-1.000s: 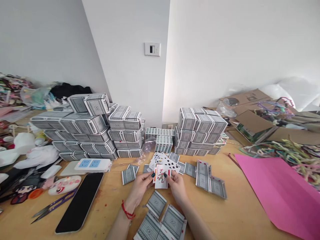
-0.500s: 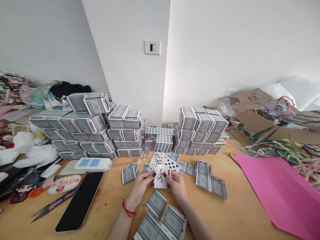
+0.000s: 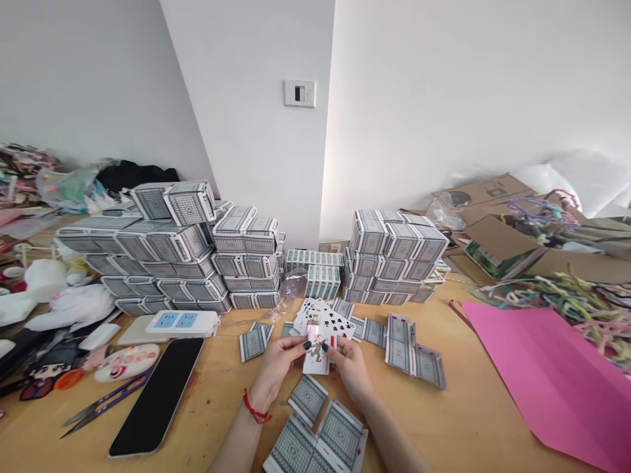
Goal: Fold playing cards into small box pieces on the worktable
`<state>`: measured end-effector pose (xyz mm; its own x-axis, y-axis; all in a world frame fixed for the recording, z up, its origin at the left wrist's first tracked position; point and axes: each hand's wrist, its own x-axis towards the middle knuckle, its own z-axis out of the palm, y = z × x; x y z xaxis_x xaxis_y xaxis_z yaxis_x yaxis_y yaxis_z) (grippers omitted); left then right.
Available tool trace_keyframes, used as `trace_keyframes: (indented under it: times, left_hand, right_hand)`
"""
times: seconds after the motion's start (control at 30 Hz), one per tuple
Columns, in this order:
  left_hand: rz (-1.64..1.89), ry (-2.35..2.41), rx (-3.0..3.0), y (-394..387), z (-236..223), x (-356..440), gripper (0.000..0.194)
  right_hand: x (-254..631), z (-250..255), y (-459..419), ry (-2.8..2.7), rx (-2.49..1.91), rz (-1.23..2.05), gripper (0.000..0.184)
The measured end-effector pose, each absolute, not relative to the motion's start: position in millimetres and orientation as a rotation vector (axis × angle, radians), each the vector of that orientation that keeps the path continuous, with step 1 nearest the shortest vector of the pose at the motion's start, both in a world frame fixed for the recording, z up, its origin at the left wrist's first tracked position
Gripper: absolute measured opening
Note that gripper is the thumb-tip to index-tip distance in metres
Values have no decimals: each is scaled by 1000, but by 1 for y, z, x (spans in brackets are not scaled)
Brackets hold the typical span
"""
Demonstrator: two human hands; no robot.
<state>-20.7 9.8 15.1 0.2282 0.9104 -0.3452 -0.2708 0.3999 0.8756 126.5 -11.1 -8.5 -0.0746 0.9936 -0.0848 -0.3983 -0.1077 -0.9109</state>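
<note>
A joker playing card (image 3: 317, 355) is held face up over the table, pinched at its two sides. My left hand (image 3: 282, 361) grips its left edge between thumb and fingers, and my right hand (image 3: 349, 364) grips the right edge. Whether more cards lie beneath the joker cannot be made out. Just beyond it, face-up spade cards (image 3: 334, 322) lie fanned on the table. Patterned folded cards (image 3: 307, 399) rest nearer to me, beside a joined piece of folded cards (image 3: 292, 448). Another joined piece (image 3: 401, 348) lies to the right.
Stacks of card-built blocks stand at the back left (image 3: 162, 243) and back right (image 3: 394, 256). On the left lie a phone (image 3: 158, 397), thread snips (image 3: 106, 401) and a power strip (image 3: 190, 324). Pink paper (image 3: 547, 374), a cardboard box (image 3: 507, 243) and colourful stems (image 3: 586, 309) occupy the right.
Both hands keep hold of the joker, which has moved very slightly toward me. My left thumb has shifted a little to the right on the card. Other things stay in place.
</note>
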Motion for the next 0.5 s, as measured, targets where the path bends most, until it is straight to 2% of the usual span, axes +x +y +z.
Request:
trace_keyframes:
  times: [0.3, 0.5]
  left_hand:
    - [1025, 1213, 938, 12, 10, -17, 19]
    - [1066, 1269, 1005, 11, 6, -14, 18]
  right_hand:
    - [127, -6, -12, -876, -960, 1473, 31]
    - [127, -5, -12, -864, -976, 1486, 32]
